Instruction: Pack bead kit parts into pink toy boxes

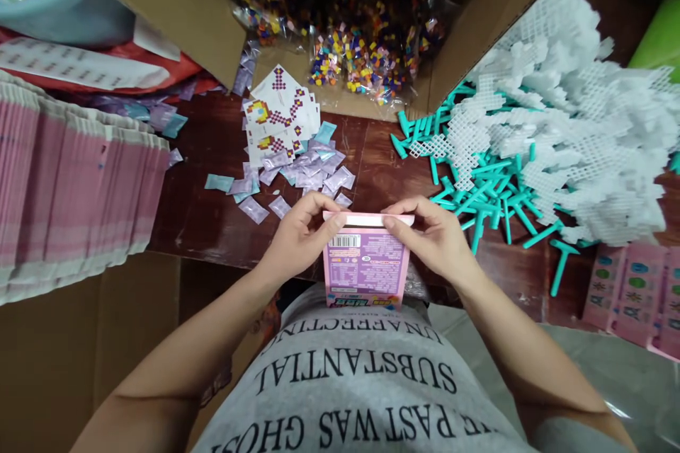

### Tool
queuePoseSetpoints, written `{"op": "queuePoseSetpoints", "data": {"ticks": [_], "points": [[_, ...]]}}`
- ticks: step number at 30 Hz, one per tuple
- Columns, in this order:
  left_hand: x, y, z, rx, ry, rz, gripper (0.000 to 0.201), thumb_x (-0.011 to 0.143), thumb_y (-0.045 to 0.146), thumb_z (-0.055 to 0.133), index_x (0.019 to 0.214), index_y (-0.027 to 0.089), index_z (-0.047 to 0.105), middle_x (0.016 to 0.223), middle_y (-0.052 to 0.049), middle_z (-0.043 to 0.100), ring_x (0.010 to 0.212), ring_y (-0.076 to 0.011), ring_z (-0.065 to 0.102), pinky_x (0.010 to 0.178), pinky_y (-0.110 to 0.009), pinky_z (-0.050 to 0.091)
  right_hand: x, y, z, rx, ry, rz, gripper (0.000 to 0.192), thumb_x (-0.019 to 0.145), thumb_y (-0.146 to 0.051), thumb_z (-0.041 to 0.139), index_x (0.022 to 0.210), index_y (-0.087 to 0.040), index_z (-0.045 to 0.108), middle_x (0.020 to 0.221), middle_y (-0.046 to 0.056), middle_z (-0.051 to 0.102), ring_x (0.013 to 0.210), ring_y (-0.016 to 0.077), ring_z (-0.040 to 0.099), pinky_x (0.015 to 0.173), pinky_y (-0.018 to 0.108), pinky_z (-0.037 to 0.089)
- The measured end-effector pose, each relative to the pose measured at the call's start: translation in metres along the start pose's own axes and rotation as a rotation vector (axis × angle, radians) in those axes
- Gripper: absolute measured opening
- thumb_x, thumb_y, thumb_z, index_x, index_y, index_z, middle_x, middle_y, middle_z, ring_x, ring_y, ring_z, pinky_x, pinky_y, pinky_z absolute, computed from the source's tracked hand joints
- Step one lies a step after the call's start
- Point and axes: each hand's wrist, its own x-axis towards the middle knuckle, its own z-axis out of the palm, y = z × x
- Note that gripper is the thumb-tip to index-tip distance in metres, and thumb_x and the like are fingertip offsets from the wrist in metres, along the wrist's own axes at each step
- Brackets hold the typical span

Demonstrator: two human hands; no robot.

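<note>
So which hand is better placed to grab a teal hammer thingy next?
Probably the right hand: the teal hammer-shaped pieces lie just beyond it, on its side. The left hand is farther off, at the other side of the box both hold.

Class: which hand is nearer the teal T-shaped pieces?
Right. The right hand is just beside the teal T-shaped pieces; the left hand is farther off, at the left side of the pink box.

Dark reddish-brown table [207,145] — pale, glossy floor [627,382] below.
</note>
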Motion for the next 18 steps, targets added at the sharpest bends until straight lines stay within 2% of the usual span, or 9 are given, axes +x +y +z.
{"op": "queuePoseSetpoints", "data": {"ticks": [2,4,5,7,9,12,14,16,18], "points": [[0.000,0.000,-0.003,0.000,-0.030,0.006,0.020,0.100,0.038,0.073,0.096,0.020,0.066,0.104,-0.006,0.079,0.095,-0.0185,0.073,0.082,-0.031,0.058,0.001,-0.002,-0.003,0.012,-0.043,0.012,0.022,0.097,-0.042,0.078,0.099,-0.021,0.077,0.100,0.004,0.081,0.087,0.0162,0.075,0.078,0.030,0.061],[-0.002,-0.005,-0.006,-0.027,-0.084,0.027,0.020,0.099,0.038,0.075,0.099,0.020,0.068,0.114,-0.008,0.079,0.107,-0.0211,0.074,0.091,-0.035,0.059,-0.002,-0.001,-0.007,0.028,-0.101,0.023,0.022,0.098,-0.043,0.077,0.102,-0.022,0.079,0.108,0.005,0.082,0.095,0.0178,0.077,0.086,0.033,0.063],[-0.004,-0.009,-0.007,-0.045,-0.100,0.043,0.021,0.097,0.038,0.078,0.105,0.021,0.068,0.119,-0.008,0.078,0.112,-0.0219,0.074,0.095,-0.036,0.059,-0.004,0.001,-0.010,0.032,-0.121,0.016,0.022,0.098,-0.043,0.077,0.108,-0.023,0.080,0.114,0.006,0.082,0.102,0.0187,0.077,0.091,0.035,0.063],[-0.009,-0.017,-0.007,-0.065,-0.087,0.088,0.038,0.093,0.035,0.084,0.123,0.023,0.064,0.125,-0.008,0.077,0.117,-0.0214,0.072,0.098,-0.035,0.058,-0.012,0.005,-0.013,0.013,-0.143,-0.039,0.028,0.098,-0.040,0.077,0.123,-0.026,0.078,0.128,0.006,0.079,0.115,0.0197,0.075,0.102,0.039,0.062],[-0.012,-0.026,-0.005,-0.055,-0.040,0.138,0.053,0.091,0.032,0.086,0.135,0.026,0.057,0.124,-0.007,0.076,0.115,-0.0197,0.073,0.097,-0.033,0.058,-0.020,0.011,-0.013,-0.027,-0.150,-0.093,0.041,0.100,-0.036,0.075,0.140,-0.031,0.071,0.140,0.005,0.073,0.127,0.0203,0.070,0.111,0.042,0.059],[-0.014,-0.034,0.000,-0.025,0.018,0.193,0.059,0.092,0.030,0.084,0.141,0.027,0.051,0.121,-0.006,0.076,0.111,-0.0186,0.073,0.097,-0.033,0.058,-0.030,0.019,-0.009,-0.014,-0.104,-0.091,0.060,0.102,-0.035,0.071,0.160,-0.035,0.052,0.151,0.008,0.064,0.134,0.0221,0.066,0.109,0.044,0.060],[-0.014,-0.038,0.004,0.004,0.046,0.229,0.055,0.093,0.029,0.083,0.140,0.026,0.054,0.120,-0.005,0.076,0.107,-0.0182,0.074,0.096,-0.033,0.059,-0.034,0.024,-0.005,0.011,-0.054,-0.101,0.058,0.102,-0.035,0.071,0.157,-0.033,0.053,0.149,0.011,0.064,0.133,0.0229,0.066,0.106,0.044,0.062],[-0.014,-0.039,0.007,0.058,0.050,0.267,0.033,0.095,0.028,0.080,0.125,0.024,0.065,0.117,-0.005,0.077,0.108,-0.0191,0.074,0.097,-0.035,0.060,-0.036,0.025,0.001,0.001,-0.018,-0.142,0.038,0.102,-0.034,0.072,0.139,-0.027,0.065,0.141,0.011,0.068,0.131,0.0224,0.068,0.107,0.044,0.061],[-0.017,-0.035,0.008,0.123,0.047,0.287,0.010,0.099,0.028,0.075,0.106,0.022,0.071,0.114,-0.006,0.078,0.110,-0.0210,0.075,0.099,-0.037,0.060,-0.038,0.023,0.007,-0.029,0.009,-0.171,0.020,0.102,-0.032,0.071,0.120,-0.024,0.071,0.136,0.011,0.071,0.128,0.0214,0.069,0.108,0.045,0.060]]}}
